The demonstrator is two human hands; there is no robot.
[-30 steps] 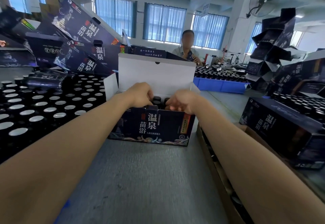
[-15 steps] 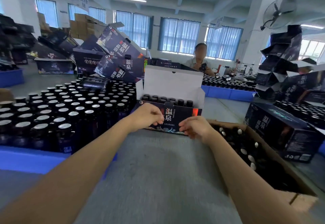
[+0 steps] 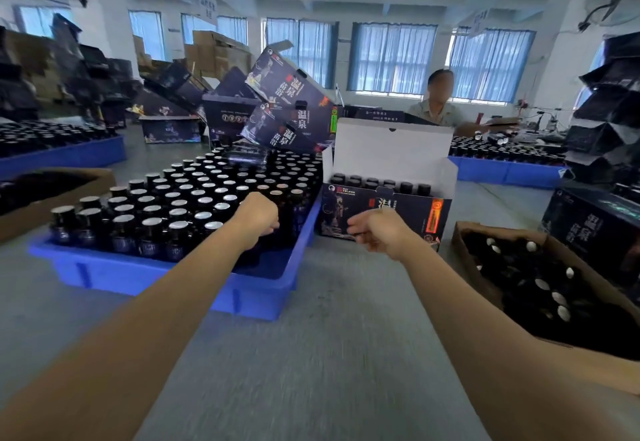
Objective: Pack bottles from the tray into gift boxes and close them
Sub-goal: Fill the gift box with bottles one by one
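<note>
The left hand (image 3: 258, 217) hangs over the near right corner of the blue tray (image 3: 263, 298), fingers curled into a fist. Dark bottles (image 3: 180, 205) with silver caps stand right under and all around it, and I cannot tell whether it grips one.

The right hand (image 3: 377, 232) is just beside it, apart from it, with fingers curled and pointing toward the left hand. Nothing shows in them, though they are blurred.

Directly behind the right hand stands the gift box (image 3: 398, 201), just beside the tray's right wall. Its white lid (image 3: 391, 149) is up and its side flaps are out. A row of black-capped bottles (image 3: 381, 184) shows above its front panel. Whether the right hand touches that panel I cannot tell.

To the right of the right hand sits a brown carton (image 3: 464, 243) with more bottles lying loose inside. Both forearms reach out over the grey bench (image 3: 311, 354).

Beyond the left hand, past the tray, folded gift boxes (image 3: 287, 108) lean in a heap. Beyond the right hand, a person (image 3: 438, 104) sits behind the open lid.
</note>
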